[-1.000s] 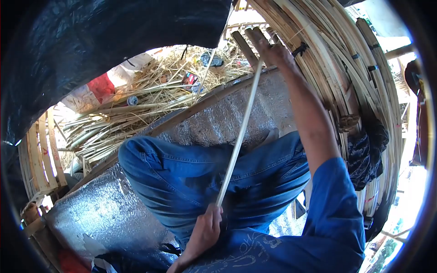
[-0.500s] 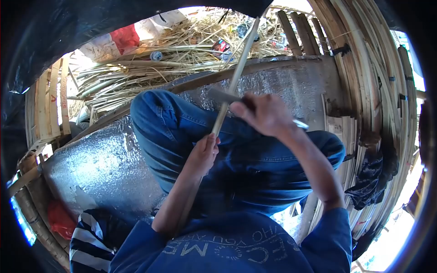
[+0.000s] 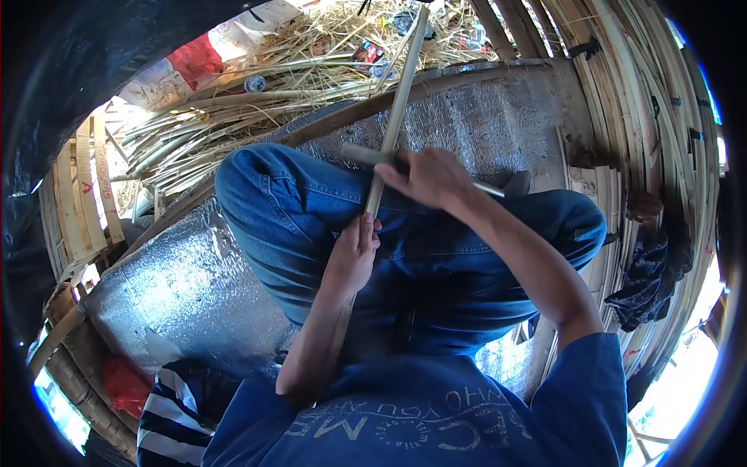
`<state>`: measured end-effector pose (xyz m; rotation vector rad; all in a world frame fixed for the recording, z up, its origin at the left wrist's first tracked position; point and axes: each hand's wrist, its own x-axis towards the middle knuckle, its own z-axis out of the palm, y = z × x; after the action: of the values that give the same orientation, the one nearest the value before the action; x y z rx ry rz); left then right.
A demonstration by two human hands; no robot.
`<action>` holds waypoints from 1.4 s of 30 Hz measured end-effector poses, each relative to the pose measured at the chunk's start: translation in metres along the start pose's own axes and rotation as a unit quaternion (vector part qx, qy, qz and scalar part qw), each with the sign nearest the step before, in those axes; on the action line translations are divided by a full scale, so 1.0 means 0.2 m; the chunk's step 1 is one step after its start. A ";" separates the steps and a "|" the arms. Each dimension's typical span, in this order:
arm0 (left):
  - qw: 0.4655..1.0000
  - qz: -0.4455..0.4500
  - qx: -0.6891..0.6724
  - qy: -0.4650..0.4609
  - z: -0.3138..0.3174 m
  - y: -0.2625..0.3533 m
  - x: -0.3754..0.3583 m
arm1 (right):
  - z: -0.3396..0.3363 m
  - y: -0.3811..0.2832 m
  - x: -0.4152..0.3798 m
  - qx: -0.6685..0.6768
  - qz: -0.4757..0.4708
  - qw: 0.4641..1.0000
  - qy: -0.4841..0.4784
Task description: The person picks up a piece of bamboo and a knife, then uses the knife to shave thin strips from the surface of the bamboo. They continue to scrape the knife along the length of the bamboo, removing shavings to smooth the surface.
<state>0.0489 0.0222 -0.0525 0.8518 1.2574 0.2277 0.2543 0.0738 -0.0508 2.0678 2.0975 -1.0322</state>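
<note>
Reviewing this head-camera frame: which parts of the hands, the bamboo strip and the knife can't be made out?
- Bamboo strip: its lower length is hidden behind the left hand and forearm; its top end is cut off by the frame edge.
- Knife: the middle is covered by the right hand, so where handle meets blade is hidden.
- Whether the blade touches the strip: hidden by the right hand.
- Small litter in the bamboo scraps: too small to identify.

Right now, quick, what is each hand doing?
Left hand: closed around the bamboo strip.
Right hand: closed on a knife laid across the strip.
</note>
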 end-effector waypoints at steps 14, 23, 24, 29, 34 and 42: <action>0.997 0.064 -0.051 -0.009 0.01 -0.07 0.03 | 0.00 -0.06 -0.05 -0.023 -0.046 0.999 0.007; 0.998 -0.017 -0.053 -0.014 0.00 0.02 -0.01 | -0.02 0.01 -0.02 0.022 0.021 1.000 -0.008; 0.998 -0.016 -0.054 -0.014 0.00 0.02 0.00 | -0.02 0.00 -0.04 0.021 0.020 1.000 -0.008; 0.993 -0.030 -0.106 -0.038 -0.01 0.04 0.01 | -0.02 -0.03 -0.01 -0.030 -0.034 0.999 -0.015; 0.989 -0.058 -0.132 -0.035 -0.01 0.08 0.00 | -0.03 -0.02 0.01 -0.040 -0.014 0.999 0.018; 0.990 -0.033 -0.126 -0.050 0.00 0.04 -0.02 | -0.03 -0.01 -0.05 -0.026 0.048 0.999 -0.001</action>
<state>0.0504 0.0257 -0.0435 0.5961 1.1327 0.2811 0.2567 0.0681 -0.0412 2.1173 1.9809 -0.9574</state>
